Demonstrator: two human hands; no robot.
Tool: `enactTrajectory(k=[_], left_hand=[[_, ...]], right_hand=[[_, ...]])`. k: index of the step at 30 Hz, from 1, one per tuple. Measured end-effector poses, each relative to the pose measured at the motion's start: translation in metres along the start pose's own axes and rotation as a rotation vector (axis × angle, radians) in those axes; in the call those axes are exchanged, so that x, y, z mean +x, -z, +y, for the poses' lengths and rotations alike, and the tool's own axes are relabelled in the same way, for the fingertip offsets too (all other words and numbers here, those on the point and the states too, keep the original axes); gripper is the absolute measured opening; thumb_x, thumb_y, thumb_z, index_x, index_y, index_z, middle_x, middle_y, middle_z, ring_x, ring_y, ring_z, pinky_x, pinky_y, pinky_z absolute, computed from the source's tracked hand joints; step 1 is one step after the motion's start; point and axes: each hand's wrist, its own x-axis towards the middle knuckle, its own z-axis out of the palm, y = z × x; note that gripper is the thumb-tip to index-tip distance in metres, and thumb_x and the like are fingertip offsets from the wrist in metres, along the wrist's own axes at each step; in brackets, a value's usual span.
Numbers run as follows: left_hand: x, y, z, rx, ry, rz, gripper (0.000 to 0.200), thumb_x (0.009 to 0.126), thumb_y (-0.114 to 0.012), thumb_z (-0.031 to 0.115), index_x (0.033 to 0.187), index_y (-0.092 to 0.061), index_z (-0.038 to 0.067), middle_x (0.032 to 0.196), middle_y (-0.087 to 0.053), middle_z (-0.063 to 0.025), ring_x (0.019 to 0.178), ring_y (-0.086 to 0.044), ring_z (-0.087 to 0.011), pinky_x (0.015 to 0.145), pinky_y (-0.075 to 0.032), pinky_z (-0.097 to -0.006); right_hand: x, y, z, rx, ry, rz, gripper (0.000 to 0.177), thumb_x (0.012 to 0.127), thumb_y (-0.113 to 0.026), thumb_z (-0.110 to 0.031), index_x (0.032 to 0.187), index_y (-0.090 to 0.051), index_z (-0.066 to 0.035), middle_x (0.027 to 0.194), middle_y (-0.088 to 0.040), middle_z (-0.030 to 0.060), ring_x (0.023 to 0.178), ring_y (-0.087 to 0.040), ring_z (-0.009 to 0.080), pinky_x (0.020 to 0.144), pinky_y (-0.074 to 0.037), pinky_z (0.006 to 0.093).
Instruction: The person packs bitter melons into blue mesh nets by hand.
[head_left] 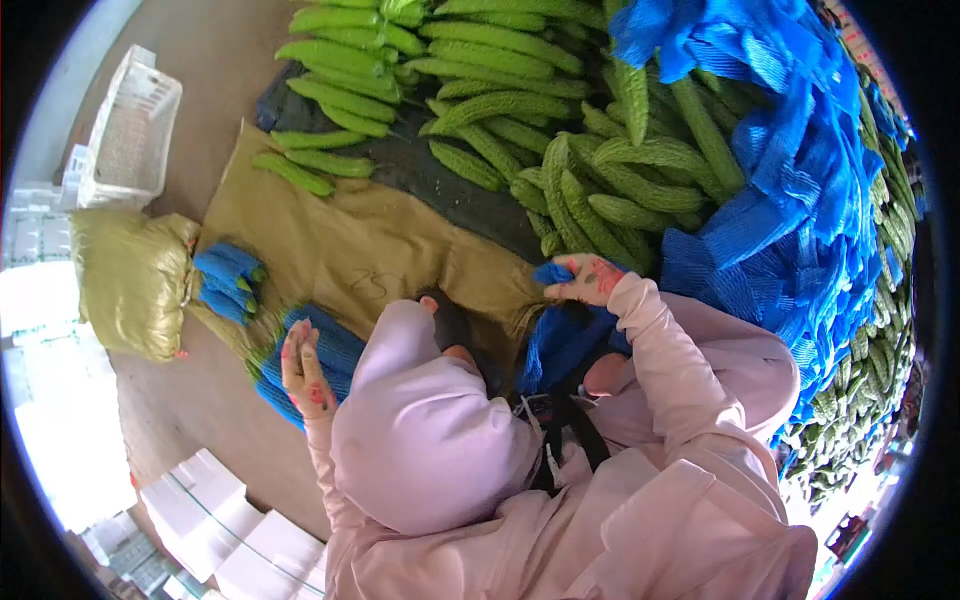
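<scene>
My left hand [307, 370], in a pale glove with red marks, has its fingers stretched out beside a bundle of bitter melons in blue foam netting [335, 350]. The green ends of the bundle show past the netting. In front of my right knee, my right hand [590, 280] pinches a blue net sleeve [553, 272] between thumb and fingers. More blue netting [562, 345] hangs below that hand. Just beyond lies a heap of bumpy green bitter melons [630, 185], close to my right fingertips.
Rows of bitter melons [500, 55] lie on dark cloth ahead. A brown sheet [350, 230] covers the floor. Blue net sleeves [800, 200] pile up at right. Leftward are a smaller wrapped bundle [228, 280], a stuffed golden sack [135, 280], a white crate [130, 130] and white boxes [195, 505].
</scene>
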Motion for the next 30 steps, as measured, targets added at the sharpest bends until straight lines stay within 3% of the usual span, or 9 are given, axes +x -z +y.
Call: enactTrajectory(k=[4, 6, 9, 11, 18, 21, 25, 27, 30], left_hand=[[0.014, -0.037, 0.123, -0.086, -0.234, -0.135, 0.032, 0.096, -0.047, 0.011, 0.123, -0.051, -0.006, 0.122, -0.057, -0.0185, 0.103, -0.059, -0.0251, 0.095, -0.045, -0.0349], [0.008, -0.056, 0.193, 0.074, -0.286, -0.496, 0.026, 0.096, -0.05, 0.013, 0.112, -0.059, -0.005, 0.108, -0.063, -0.0157, 0.093, -0.062, -0.0214, 0.085, -0.049, -0.0314], [-0.004, -0.089, 0.255, 0.246, -0.163, -0.855, 0.027, 0.093, -0.056, 0.021, 0.091, -0.064, -0.005, 0.081, -0.067, -0.0101, 0.075, -0.063, -0.0158, 0.071, -0.049, -0.0262], [-0.005, -0.117, 0.272, 0.189, 0.022, -1.046, 0.031, 0.093, -0.058, 0.027, 0.097, -0.062, -0.003, 0.085, -0.065, -0.005, 0.078, -0.06, -0.0114, 0.073, -0.048, -0.0247], [-0.046, -0.171, 0.273, -0.119, 0.047, -0.968, 0.023, 0.094, -0.058, 0.02, 0.105, -0.06, 0.0, 0.092, -0.063, -0.0003, 0.081, -0.056, -0.0061, 0.076, -0.047, -0.023], [-0.063, -0.183, 0.275, -0.162, -0.032, -0.97, 0.017, 0.095, -0.054, 0.014, 0.104, -0.06, 0.0, 0.092, -0.063, 0.0003, 0.081, -0.055, -0.0054, 0.075, -0.046, -0.0223], [-0.062, -0.185, 0.257, 0.174, -0.271, -0.966, 0.012, 0.093, -0.051, 0.008, 0.1, -0.058, 0.0, 0.087, -0.063, -0.0027, 0.075, -0.058, -0.0114, 0.068, -0.048, -0.0283], [-0.067, -0.186, 0.254, 0.468, -0.56, -0.819, 0.014, 0.093, -0.052, 0.01, 0.103, -0.059, 0.003, 0.087, -0.062, -0.0037, 0.075, -0.057, -0.0103, 0.068, -0.047, -0.0248], [-0.06, -0.179, 0.255, 0.394, -0.507, -0.851, 0.014, 0.093, -0.052, 0.01, 0.102, -0.059, 0.002, 0.087, -0.062, -0.0056, 0.075, -0.057, -0.0116, 0.07, -0.047, -0.0263]], right_hand=[[-0.032, 0.023, -0.086, -0.086, 0.273, 0.131, 0.031, 0.084, -0.066, -0.024, 0.111, -0.059, -0.008, 0.088, -0.061, -0.0018, 0.074, -0.055, 0.0115, 0.072, -0.045, 0.0273], [-0.054, 0.02, -0.123, 0.058, 0.356, 0.093, 0.035, 0.084, -0.065, -0.019, 0.116, -0.055, -0.007, 0.089, -0.061, 0.0022, 0.076, -0.056, 0.0141, 0.073, -0.045, 0.0277], [-0.077, 0.0, -0.169, -0.084, 0.693, 0.504, 0.034, 0.082, -0.064, -0.017, 0.114, -0.055, -0.007, 0.092, -0.061, 0.0159, 0.088, -0.062, 0.031, 0.075, -0.048, 0.0406], [-0.09, -0.011, -0.19, -0.296, 0.954, 0.919, 0.047, 0.075, -0.067, -0.012, 0.119, -0.052, -0.005, 0.102, -0.06, 0.0172, 0.09, -0.061, 0.0363, 0.077, -0.05, 0.0432], [-0.143, -0.014, -0.179, -0.29, 0.961, 0.939, 0.082, 0.069, -0.075, -0.021, 0.138, -0.035, -0.001, 0.132, -0.043, 0.0227, 0.122, -0.044, 0.0395, 0.101, -0.038, 0.043], [-0.159, -0.01, -0.169, 0.04, 0.892, 0.639, 0.096, 0.074, -0.075, -0.043, 0.144, -0.025, 0.001, 0.145, -0.029, 0.0256, 0.137, -0.025, 0.0376, 0.111, -0.025, 0.0408], [-0.144, -0.018, -0.149, 0.219, 0.83, 0.731, 0.059, 0.09, -0.061, -0.031, 0.138, -0.041, -0.003, 0.137, -0.042, 0.0241, 0.131, -0.038, 0.034, 0.107, -0.032, 0.0375], [-0.143, -0.019, -0.146, 0.658, 0.791, 0.499, 0.047, 0.092, -0.055, -0.02, 0.134, -0.046, 0.001, 0.13, -0.052, 0.0168, 0.118, -0.051, 0.0257, 0.103, -0.037, 0.0334], [-0.14, -0.02, -0.133, 1.137, 0.744, 0.244, 0.044, 0.095, -0.05, -0.016, 0.134, -0.044, 0.004, 0.123, -0.057, 0.0098, 0.108, -0.055, 0.0156, 0.099, -0.039, 0.0286]])
